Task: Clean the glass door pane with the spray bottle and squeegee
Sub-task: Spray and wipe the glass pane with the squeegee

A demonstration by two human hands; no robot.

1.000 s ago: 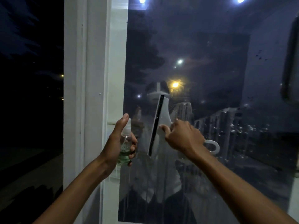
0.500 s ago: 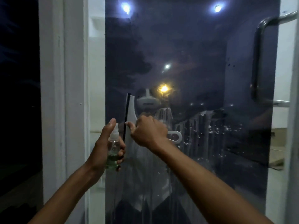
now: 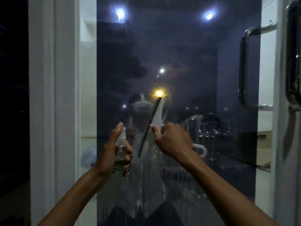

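White door frame (image 3: 65, 95) at far left; dark glass door pane (image 3: 179, 54) at centre, showing reflected lamps and water droplets on its lower right part; metal door handle (image 3: 244, 66) at right.

Left hand (image 3: 110, 154): raised near the pane's left edge, grip wrapped round a small clear spray bottle (image 3: 119, 154) with green liquid in its base. The thumb stands straight up beside the white nozzle; the other fingers curl round the body. Held upright and close to the glass, the bottle is probably kept ready for another misting while the other hand wipes.

Squeegee (image 3: 157, 116): white body with a black rubber blade, set against the pane just right of the bottle, tilted so that its top leans right. The tilt and the droplets to the right suggest a wiping stroke across the wetted zone.

Right hand (image 3: 174, 141): grip closed round the squeegee's handle, thumb pressed near the blade, knuckles toward the viewer. The handle's looped end projects to the right of the hand. Whether the full blade touches the glass cannot be told.
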